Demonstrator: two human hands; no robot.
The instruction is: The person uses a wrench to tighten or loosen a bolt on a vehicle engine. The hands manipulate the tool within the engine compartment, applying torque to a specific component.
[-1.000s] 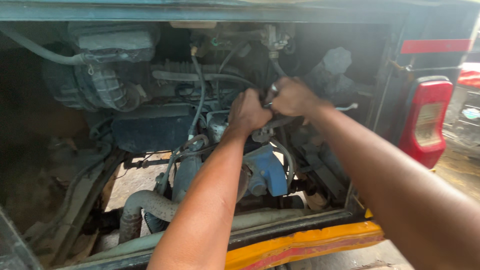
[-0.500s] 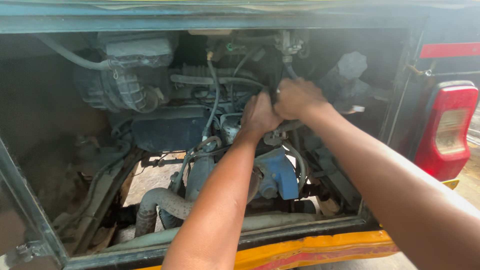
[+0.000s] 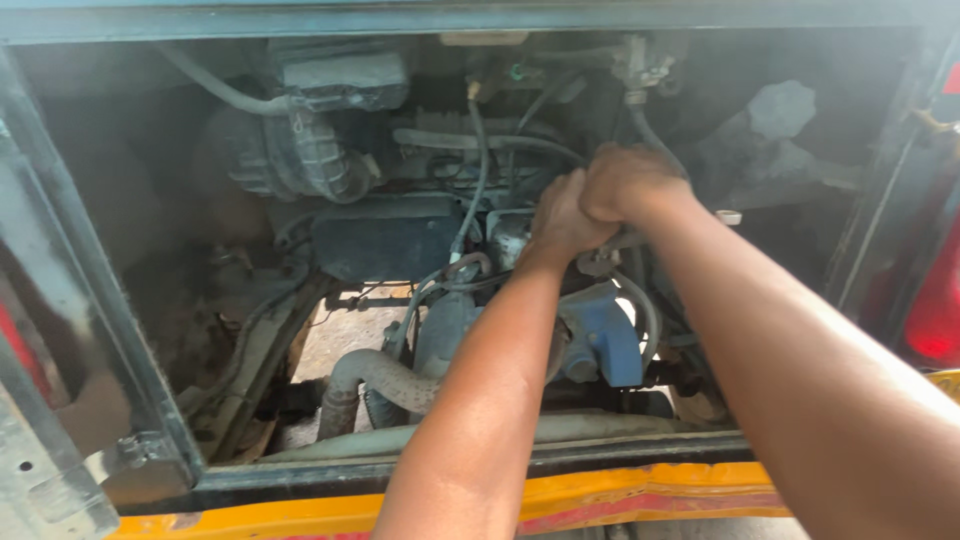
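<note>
Only one view here, the head cam looking down into the open engine bay of a yellow-bodied vehicle.

Both hands are buried in the middle of the bay, just above the blue engine part. The left hand is balled into a fist and the right hand is clamped right against it, knuckles touching, both curled tight around something. Whatever they're gripping is hidden under the fingers, so there's no telling exactly what it is; it sits where the grey hoses and cables come together, above and a bit right of that blue part. The ribbed black air duct is well off to the left of it, and the corrugated pipe runs below left.

What could go wrong, as a guess: with that much two-handed squeeze, a sudden slip or the thing letting go at once could slam the knuckles into the metal around the blue part, or yank a nearby thin cable.

Versus half a second earlier: the hands are pressed closer, and the camera has shifted so the red tail light is nearly out of frame.
</note>
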